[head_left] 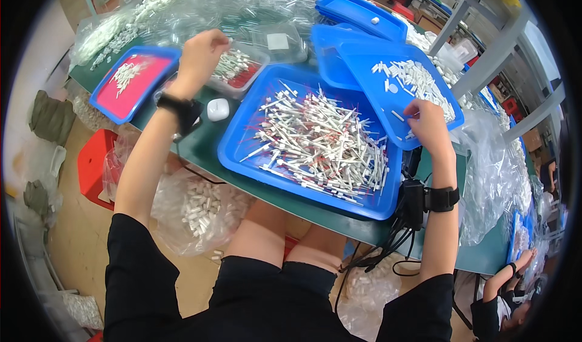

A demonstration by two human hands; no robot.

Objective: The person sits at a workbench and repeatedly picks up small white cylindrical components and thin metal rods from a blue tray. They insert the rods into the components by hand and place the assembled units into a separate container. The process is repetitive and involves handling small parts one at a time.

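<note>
My left hand (203, 57) is above a clear plastic box (262, 60) holding thin white-and-green sticks (231, 64) and something red. Its fingers are pinched together, and whatever they hold is too small to make out. Over the upper right blue tray (370, 69), my right hand (429, 125) has thumb and fingers drawn together beside small white tubes (418, 81). Its fingertips hide what is between them. Between the hands, a deep blue tray (233, 142) carries a heap of white sticks (321, 142) with red thin ends.
A small white rounded case (218, 110) lies by my left wrist. At the left sits a blue tray with a pink base (109, 102). Clear plastic tubes (182, 11) pile at the back. Black cables (388, 248) hang near my right forearm. Another person (509, 287) works at far right.
</note>
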